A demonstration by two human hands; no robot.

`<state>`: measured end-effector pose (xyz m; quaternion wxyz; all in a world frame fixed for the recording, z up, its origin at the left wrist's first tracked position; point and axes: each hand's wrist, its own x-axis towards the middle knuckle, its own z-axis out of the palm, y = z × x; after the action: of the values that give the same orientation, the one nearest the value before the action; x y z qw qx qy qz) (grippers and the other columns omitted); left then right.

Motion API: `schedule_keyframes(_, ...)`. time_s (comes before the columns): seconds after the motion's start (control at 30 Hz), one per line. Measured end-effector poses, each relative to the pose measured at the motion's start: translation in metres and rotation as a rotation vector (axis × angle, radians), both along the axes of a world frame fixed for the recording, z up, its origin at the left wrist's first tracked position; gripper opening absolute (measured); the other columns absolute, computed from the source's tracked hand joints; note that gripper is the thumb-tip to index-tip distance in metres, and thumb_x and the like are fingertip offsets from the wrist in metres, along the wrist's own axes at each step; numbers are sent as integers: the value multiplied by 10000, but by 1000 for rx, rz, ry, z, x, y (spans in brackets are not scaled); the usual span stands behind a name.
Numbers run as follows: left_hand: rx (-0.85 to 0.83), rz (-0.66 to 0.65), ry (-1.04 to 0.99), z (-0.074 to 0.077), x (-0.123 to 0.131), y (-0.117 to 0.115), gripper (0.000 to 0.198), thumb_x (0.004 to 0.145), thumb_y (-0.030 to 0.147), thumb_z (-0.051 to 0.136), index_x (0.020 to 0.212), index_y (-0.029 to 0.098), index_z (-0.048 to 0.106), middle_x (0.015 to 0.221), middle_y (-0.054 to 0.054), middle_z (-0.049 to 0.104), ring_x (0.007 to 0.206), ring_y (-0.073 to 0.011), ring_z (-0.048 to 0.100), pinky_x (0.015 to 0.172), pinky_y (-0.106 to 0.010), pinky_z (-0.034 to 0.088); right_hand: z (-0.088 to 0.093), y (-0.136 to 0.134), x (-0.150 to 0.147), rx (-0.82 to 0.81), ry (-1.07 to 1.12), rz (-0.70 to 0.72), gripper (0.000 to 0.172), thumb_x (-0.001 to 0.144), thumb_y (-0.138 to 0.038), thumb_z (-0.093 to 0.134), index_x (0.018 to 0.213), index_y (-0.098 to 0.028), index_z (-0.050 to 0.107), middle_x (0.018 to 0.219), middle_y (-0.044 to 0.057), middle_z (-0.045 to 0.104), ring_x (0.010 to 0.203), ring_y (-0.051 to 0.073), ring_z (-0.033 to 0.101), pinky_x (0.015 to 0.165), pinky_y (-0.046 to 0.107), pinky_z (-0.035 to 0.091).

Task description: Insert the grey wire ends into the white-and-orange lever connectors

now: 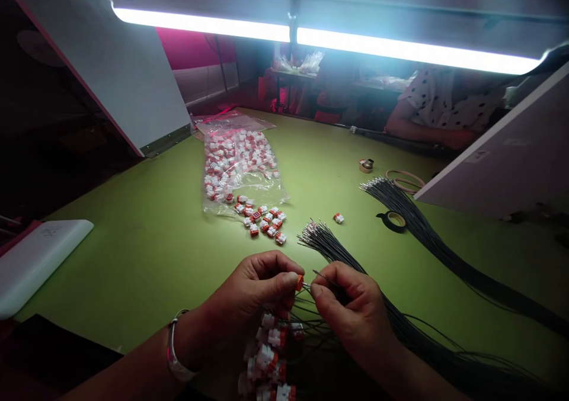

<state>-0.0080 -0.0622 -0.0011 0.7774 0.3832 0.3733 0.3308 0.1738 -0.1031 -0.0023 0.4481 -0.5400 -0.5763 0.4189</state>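
Observation:
My left hand point(267, 282) pinches an orange and white connector point(300, 282) between thumb and fingers. Close on its right, my right hand point(349, 300) grips a thin dark wire point(320, 275) whose metal tip points at the connector. Several wired connectors point(267, 358) hang in a cluster below my left hand. Behind my right hand lies a bundle of black wires point(335, 244) with bare metal ends. Loose red and white connectors point(267, 218) are scattered on the green table point(169, 229), in front of a clear bag point(240, 164) full of similar ones.
A second wire bundle point(427, 238) runs along the right, beside black tape point(393, 222), tan rings point(405, 180) and a small roll point(366, 165). One connector point(338, 218) lies apart. A white case point(44, 259) is at left. Another person's arm point(413, 122) rests beyond the table.

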Motion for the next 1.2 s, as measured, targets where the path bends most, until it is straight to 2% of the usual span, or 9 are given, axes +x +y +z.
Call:
schedule_keyframes(0.17, 31, -22, 13, -4, 3, -4, 230, 738, 295, 831, 841, 138, 699, 647, -2, 639, 545, -99, 583, 531, -224, 535, -2, -1, -1, -15, -10, 10, 230, 822, -248, 608, 621, -188, 513, 553, -49, 449, 500, 98, 376, 456, 228, 303)
schedule_keyframes(0.3, 53, 12, 6, -6, 3, -5, 202, 753, 283, 820, 845, 147, 702, 646, -3, 647, 539, -101, 593, 537, -222, 522, -3, 1, 2, -26, 4, 57, 242, 892, -293, 572, 679, -182, 542, 598, -36, 472, 549, 113, 398, 501, 241, 334)
schedule_keyframes(0.57, 56, 23, -13, -5, 2, -4, 164, 769, 260, 809, 837, 160, 699, 667, 7, 639, 540, -95, 590, 542, -220, 512, -5, 0, 5, 90, -93, 87, 231, 927, -272, 523, 710, -194, 508, 631, -39, 448, 568, 122, 390, 524, 252, 326)
schedule_keyframes(0.7, 96, 23, -29, -4, 4, -6, 150, 749, 231, 821, 803, 154, 704, 725, 1, 637, 538, -82, 585, 531, -208, 497, -6, -2, 5, 37, -64, 88, 248, 921, -299, 525, 698, -193, 502, 632, -34, 454, 578, 126, 394, 530, 254, 326)
schedule_keyframes(0.93, 176, 12, -50, -1, 0, -5, 94, 735, 170, 817, 797, 152, 748, 854, -20, 641, 607, -95, 617, 571, -216, 520, 0, 2, 2, -216, 110, 98, 294, 887, -383, 558, 678, -192, 481, 620, -42, 405, 594, 124, 335, 532, 252, 309)
schedule_keyframes(1.1, 220, -5, -31, -1, 2, -6, 84, 728, 154, 819, 796, 153, 769, 873, -30, 638, 680, -107, 617, 605, -209, 532, 1, 1, 2, -174, 83, 111, 278, 888, -376, 551, 687, -189, 503, 627, -32, 433, 602, 134, 361, 547, 265, 317)
schedule_keyframes(1.2, 177, -11, -39, -1, 3, -6, 103, 733, 188, 823, 799, 146, 755, 865, -33, 641, 650, -112, 620, 588, -229, 542, -1, 2, 3, -147, 60, 108, 282, 904, -374, 544, 696, -186, 515, 636, -25, 453, 611, 138, 381, 554, 267, 332)
